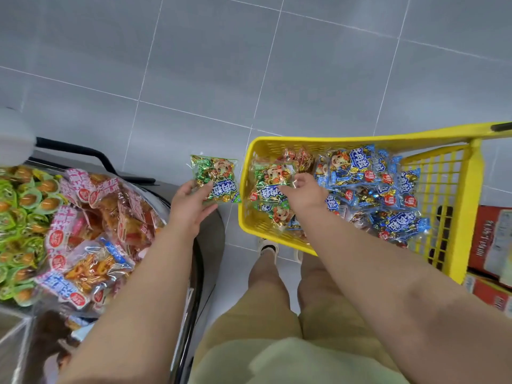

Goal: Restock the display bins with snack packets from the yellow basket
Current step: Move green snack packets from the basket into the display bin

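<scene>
Count, hands: we see two, the left hand [191,209] and the right hand [303,194], each on a bare forearm entering from 6 o'clock.
Count, baskets: one yellow basket [443,146], lying at 3 to 4 o'clock of the frame.
Count, green packets: one held green packet [214,177] outside the basket. At least two more lie inside, the topmost being the basket green packet [267,176].
Count, blue packets: a heap of blue packets [357,173] fills the basket's middle. They overlap, so we cannot give a number.
Count, bins: one display bin [210,245] at 8 o'clock, holding pink-labelled packets [83,189] and green-cupped snacks [25,200].
Materials, basket: rigid plastic lattice walls under a solid rim.
Materials, packets: glossy, crinkled film, pillow-shaped, with foil-wrapped pieces showing through.
Materials, bin: grey body with a rounded dark rim.
Materials, floor: grey tiles [332,79], square, with pale grout lines.
Pose, left hand: fingers curled round the lower edge of the held green packet, thumb on its face. The packet hangs above the floor between bin and basket, just beside the basket's 9 o'clock wall.
Pose, right hand: inside the basket, fingers bent down and pinching the film of the basket green packet.
</scene>
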Motion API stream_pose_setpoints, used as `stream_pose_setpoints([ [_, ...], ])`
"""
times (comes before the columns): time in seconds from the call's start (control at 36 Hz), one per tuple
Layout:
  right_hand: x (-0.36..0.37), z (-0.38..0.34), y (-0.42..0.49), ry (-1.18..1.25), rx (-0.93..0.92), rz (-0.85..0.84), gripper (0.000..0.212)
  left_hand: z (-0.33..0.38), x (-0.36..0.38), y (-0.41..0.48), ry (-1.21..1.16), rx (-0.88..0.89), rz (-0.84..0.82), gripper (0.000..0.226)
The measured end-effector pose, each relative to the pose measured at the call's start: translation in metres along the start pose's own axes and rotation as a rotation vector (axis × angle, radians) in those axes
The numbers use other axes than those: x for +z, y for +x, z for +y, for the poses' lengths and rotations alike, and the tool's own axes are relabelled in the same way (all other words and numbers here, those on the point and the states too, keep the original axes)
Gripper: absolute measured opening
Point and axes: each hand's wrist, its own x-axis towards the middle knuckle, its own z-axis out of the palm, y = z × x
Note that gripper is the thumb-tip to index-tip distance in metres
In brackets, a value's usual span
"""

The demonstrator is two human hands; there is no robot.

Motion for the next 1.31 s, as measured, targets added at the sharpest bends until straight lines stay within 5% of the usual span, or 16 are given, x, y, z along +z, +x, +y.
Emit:
stream_pose_setpoints([
  [0.11,-0.005,0.009,-0.012,0.006,-0.108,0.099,0.021,-0.003,-0.001,-0.006,0.005,-0.014,-0.007,0.039],
  [0.31,-0.032,0.011,-0.026,0.384,-0.238,0.121,0.027,-0.004,-0.001,-0.013,0.025,-0.057,-0.114,0.045],
  [0.44,-0.042,-0.001,-0.051,0.525,-0.327,-0.107,0.022,-0.002,0.002,-0.028,-0.007,-0.061,-0.272,0.043],
  [0.56,-0.021,-0.009,-0.069,0.389,-0.372,-0.332,0.037,-0.001,0.004,-0.041,-0.144,-0.084,-0.38,0.024],
  [0.69,0.005,-0.016,-0.076,0.21,-0.463,-0.397,0.023,-0.007,-0.01,-0.044,-0.16,-0.094,-0.352,0.059],
  [0.83,0.011,-0.015,-0.069,0.052,-0.462,-0.605,0.025,-0.019,-0.032,-0.039,0.026,-0.081,-0.399,0.051],
  [0.89,0.009,-0.014,-0.06,-0.031,-0.52,-0.536,0.026,-0.024,-0.035,-0.038,0.049,-0.083,-0.361,0.043],
  [1.0,-0.002,-0.011,-0.025,-0.4,-0.545,-0.061,0.048,-0.032,-0.039,-0.038,0.02,-0.083,-0.17,0.036],
  [1.14,-0.001,-0.005,-0.004,-0.875,-0.417,-0.181,0.078,-0.04,-0.045,-0.041,0.042,-0.098,-0.052,0.08],
  [1.31,-0.011,-0.01,-0.003,-0.689,-0.348,-0.257,0.057,-0.043,-0.042,-0.047,0.023,-0.106,-0.033,0.033],
])
